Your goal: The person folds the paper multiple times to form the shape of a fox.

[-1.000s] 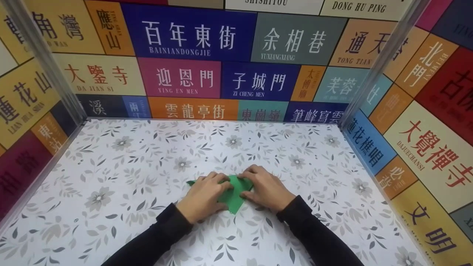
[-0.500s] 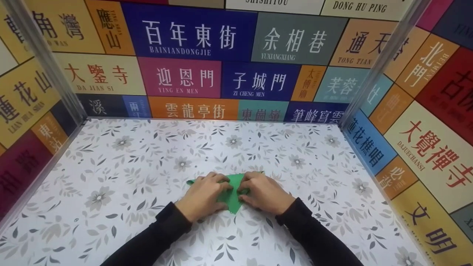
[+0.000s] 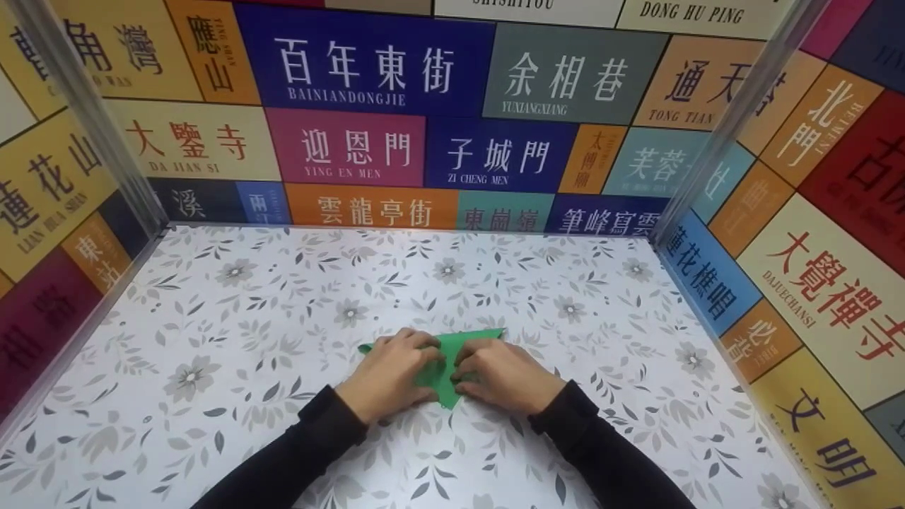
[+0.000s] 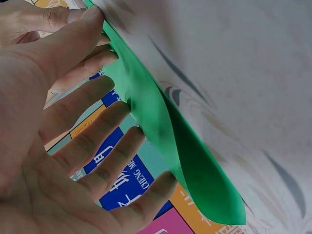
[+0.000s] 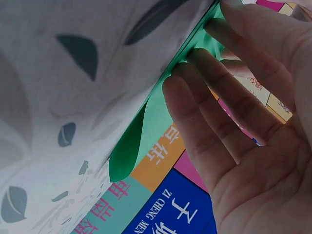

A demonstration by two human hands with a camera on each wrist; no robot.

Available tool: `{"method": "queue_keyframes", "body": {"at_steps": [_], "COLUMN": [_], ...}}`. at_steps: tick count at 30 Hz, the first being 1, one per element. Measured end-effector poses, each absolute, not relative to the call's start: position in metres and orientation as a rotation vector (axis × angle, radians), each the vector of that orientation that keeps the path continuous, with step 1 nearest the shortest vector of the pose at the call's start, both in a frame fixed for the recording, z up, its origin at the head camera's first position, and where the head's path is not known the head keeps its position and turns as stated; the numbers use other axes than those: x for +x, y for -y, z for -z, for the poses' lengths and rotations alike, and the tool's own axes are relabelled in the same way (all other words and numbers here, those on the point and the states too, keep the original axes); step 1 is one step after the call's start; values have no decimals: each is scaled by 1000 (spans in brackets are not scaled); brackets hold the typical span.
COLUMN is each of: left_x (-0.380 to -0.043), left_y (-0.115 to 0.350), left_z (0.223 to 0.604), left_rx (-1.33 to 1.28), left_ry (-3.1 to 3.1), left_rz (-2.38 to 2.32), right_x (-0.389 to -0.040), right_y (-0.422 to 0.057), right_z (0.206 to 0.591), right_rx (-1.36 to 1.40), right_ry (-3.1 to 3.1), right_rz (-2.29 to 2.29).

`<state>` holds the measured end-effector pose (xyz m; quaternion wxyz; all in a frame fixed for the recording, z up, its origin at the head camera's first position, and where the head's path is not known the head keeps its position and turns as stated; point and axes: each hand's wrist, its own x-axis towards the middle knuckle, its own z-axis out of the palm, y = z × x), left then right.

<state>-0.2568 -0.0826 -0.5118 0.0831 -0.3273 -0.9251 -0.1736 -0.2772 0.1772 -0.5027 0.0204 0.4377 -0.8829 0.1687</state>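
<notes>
A sheet of green paper (image 3: 448,385) lies on the patterned surface between both hands, its near end narrowing to a point. My left hand (image 3: 394,371) rests on its left part, covering much of it. In the left wrist view, that hand's spread fingertips press along the paper, whose free end curls up (image 4: 209,190). My right hand (image 3: 505,375) presses the right part with its fingertips, the fingers only slightly bent. The far right corner shows beyond that hand. In the right wrist view, the paper's corner (image 5: 127,151) lifts a little off the surface.
The table covering (image 3: 318,276) is white with grey leaves and flowers. Panels of colourful signs (image 3: 360,63) with Chinese characters enclose the back and both sides. Clear-looking strips (image 3: 728,120) run up the corners.
My right hand has moved from the paper's right edge inward and then slightly toward me across the sheet, uncovering the far right corner. My left hand stays nearly still.
</notes>
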Motion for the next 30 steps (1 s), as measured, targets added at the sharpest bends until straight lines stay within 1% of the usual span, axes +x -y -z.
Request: {"method": "queue_keyframes", "body": {"at_steps": [19, 30], "left_x": [-256, -256], "left_y": [83, 83], "left_z": [512, 511], "left_rx": [-964, -974], "left_ry": [2788, 2771], "left_rz": [529, 552], "right_x": [-278, -279], "right_y": [-178, -180], "right_z": [502, 504], "right_rx": [1355, 1402], "right_ry": [2725, 2681], "right_rz": [-559, -557]}}
